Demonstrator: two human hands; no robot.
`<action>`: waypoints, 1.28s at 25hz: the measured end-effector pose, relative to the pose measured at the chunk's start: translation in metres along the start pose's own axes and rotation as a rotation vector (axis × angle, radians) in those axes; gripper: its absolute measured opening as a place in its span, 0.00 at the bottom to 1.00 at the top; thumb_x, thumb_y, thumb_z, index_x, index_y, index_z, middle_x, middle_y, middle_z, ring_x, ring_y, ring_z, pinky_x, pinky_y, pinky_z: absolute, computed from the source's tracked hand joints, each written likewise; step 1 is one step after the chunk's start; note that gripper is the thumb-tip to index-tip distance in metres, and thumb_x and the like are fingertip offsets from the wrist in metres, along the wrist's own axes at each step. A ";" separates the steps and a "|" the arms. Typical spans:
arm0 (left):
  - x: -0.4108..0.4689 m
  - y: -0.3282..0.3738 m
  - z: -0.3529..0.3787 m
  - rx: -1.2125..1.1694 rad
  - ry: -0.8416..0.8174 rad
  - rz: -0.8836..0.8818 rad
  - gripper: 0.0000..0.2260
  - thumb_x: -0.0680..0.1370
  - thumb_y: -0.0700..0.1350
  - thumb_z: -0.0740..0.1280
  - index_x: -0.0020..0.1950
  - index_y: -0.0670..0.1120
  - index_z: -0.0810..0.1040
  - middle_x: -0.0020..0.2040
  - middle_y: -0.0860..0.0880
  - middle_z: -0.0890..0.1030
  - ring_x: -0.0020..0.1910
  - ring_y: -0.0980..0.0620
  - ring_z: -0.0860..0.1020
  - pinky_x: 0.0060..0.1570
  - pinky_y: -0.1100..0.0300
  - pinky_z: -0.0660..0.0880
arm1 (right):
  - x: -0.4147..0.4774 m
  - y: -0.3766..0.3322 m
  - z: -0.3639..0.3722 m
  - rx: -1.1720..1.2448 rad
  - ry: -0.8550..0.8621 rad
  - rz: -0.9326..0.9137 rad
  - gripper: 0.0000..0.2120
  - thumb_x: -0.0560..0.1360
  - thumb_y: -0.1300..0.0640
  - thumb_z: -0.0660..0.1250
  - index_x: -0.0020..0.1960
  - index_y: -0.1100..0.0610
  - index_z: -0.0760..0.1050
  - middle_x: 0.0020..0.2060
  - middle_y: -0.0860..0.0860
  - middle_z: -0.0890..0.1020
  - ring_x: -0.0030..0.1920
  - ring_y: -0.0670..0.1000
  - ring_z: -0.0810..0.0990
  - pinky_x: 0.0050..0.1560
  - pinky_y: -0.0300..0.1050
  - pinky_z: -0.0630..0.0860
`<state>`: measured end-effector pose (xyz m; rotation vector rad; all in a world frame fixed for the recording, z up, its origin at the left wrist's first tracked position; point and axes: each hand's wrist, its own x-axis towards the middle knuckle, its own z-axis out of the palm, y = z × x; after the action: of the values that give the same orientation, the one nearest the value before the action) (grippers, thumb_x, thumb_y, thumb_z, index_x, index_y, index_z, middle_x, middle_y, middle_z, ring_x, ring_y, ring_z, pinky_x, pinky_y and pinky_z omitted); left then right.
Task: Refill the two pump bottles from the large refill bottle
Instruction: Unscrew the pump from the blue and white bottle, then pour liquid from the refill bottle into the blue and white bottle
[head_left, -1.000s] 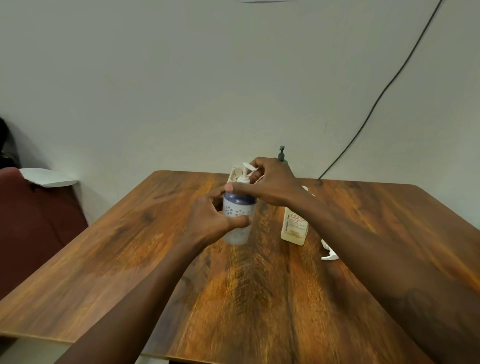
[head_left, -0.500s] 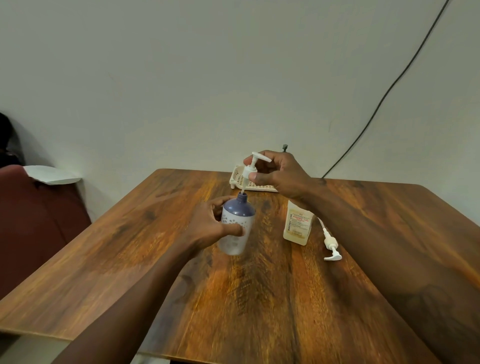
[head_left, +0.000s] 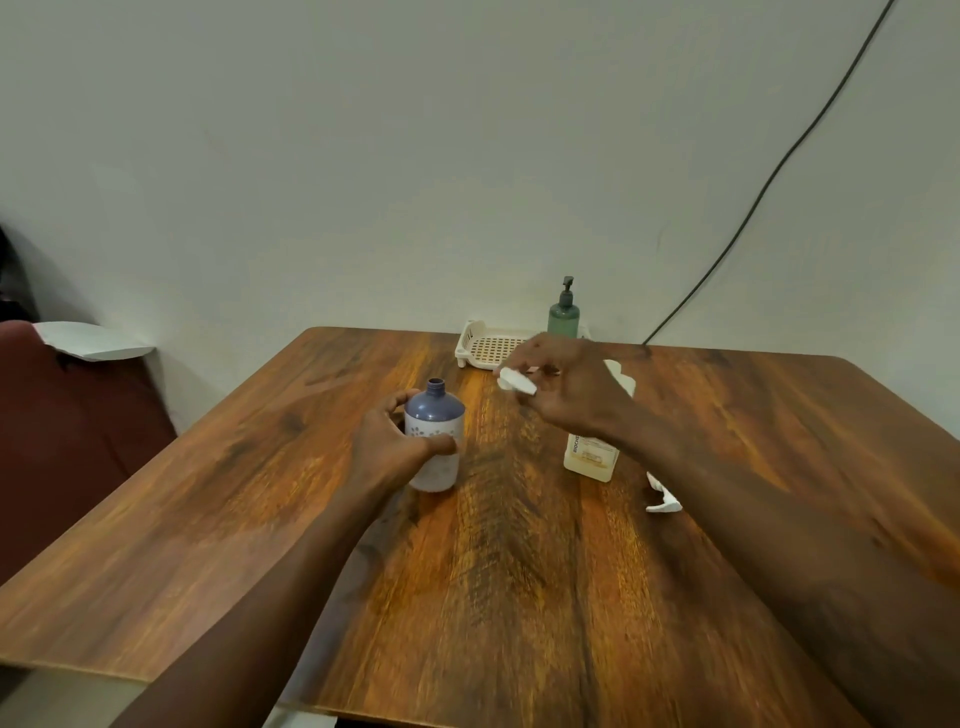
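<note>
Now the pump (head_left: 516, 383) is out, carried off in the right hand (head_left: 569, 389); the left hand (head_left: 387, 449) grips the blue bottle (head_left: 435, 435) upright on the counter (head_left: 519, 571), neck open, ready for filling.

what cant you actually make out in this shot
- Head view: the refill bottle has its upper body and neck behind the right hand; cap on or off unknown.
- The pump head in that hand is motion-blurred.
- The loose pump is partly behind the right forearm.
- The blue bottle is opaque; fill level unseen.
</note>
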<state>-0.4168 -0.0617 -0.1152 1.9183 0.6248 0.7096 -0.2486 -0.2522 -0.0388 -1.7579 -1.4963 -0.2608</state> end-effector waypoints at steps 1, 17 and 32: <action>-0.001 0.001 0.001 -0.013 0.007 0.006 0.34 0.64 0.44 0.84 0.67 0.54 0.75 0.56 0.54 0.81 0.53 0.54 0.81 0.47 0.58 0.80 | -0.007 0.006 0.008 -0.055 -0.100 -0.014 0.15 0.71 0.64 0.76 0.55 0.52 0.86 0.52 0.49 0.85 0.52 0.47 0.81 0.49 0.43 0.80; -0.005 0.005 0.020 0.027 0.010 0.150 0.42 0.59 0.53 0.84 0.72 0.53 0.73 0.64 0.53 0.80 0.59 0.53 0.80 0.55 0.59 0.79 | -0.046 0.018 0.037 -0.546 -0.488 -0.166 0.15 0.75 0.59 0.73 0.61 0.51 0.83 0.59 0.50 0.83 0.57 0.52 0.80 0.52 0.49 0.78; 0.004 0.039 0.069 0.017 -0.053 0.204 0.40 0.63 0.48 0.85 0.73 0.52 0.73 0.63 0.56 0.79 0.57 0.56 0.79 0.45 0.71 0.73 | -0.056 0.064 -0.034 -0.252 0.020 0.699 0.50 0.59 0.35 0.82 0.74 0.49 0.64 0.70 0.51 0.75 0.64 0.54 0.76 0.55 0.48 0.77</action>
<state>-0.3606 -0.1170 -0.1043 2.0291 0.4065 0.7801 -0.1957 -0.3155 -0.0779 -2.3493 -0.7784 -0.1044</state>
